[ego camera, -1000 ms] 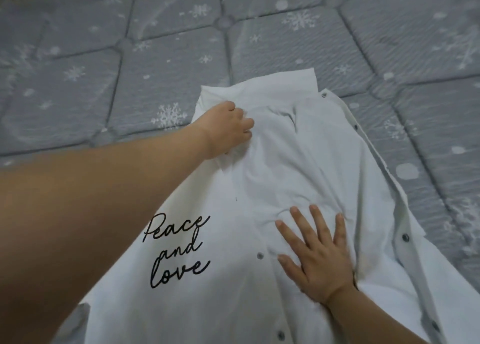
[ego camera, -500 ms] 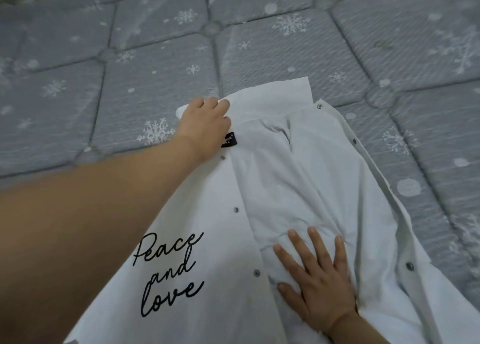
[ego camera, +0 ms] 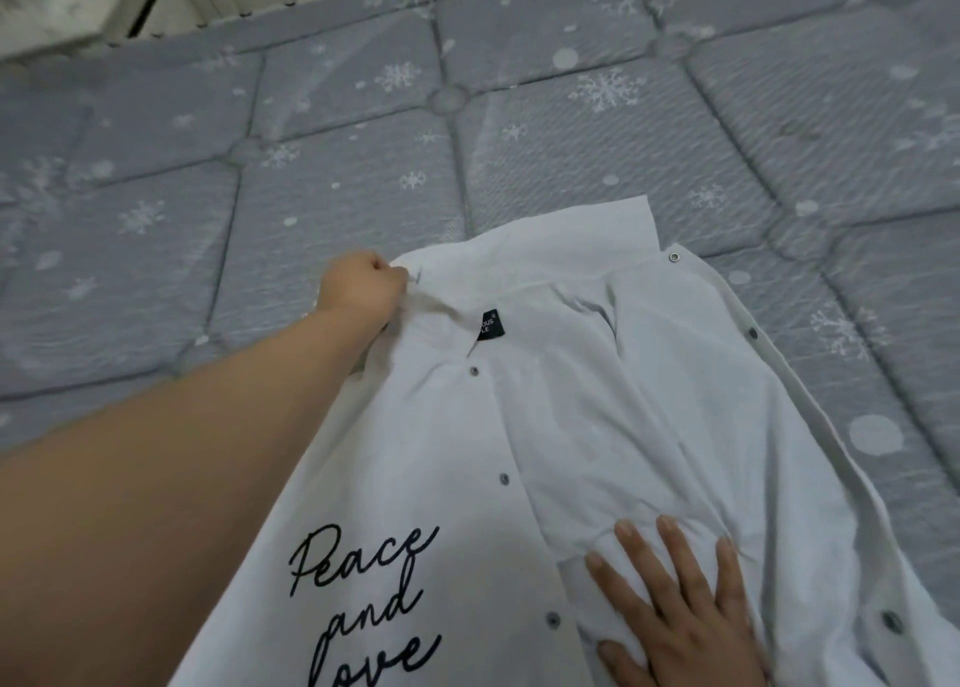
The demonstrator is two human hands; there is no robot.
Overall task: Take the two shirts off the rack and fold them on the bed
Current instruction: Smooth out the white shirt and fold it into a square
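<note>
Fingers of my left hand [ego camera: 361, 291] curl in a tight grip on the collar's left corner. My right hand [ego camera: 680, 608] presses flat, fingers spread, on the shirt [ego camera: 597, 400], which lies open on the bed [ego camera: 260, 193], its length running from collar back toward me.

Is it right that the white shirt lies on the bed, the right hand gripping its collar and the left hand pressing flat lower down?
The hands are swapped. The head view shows the left hand gripping the collar of the white shirt on the bed; the right hand presses flat lower down.
</note>
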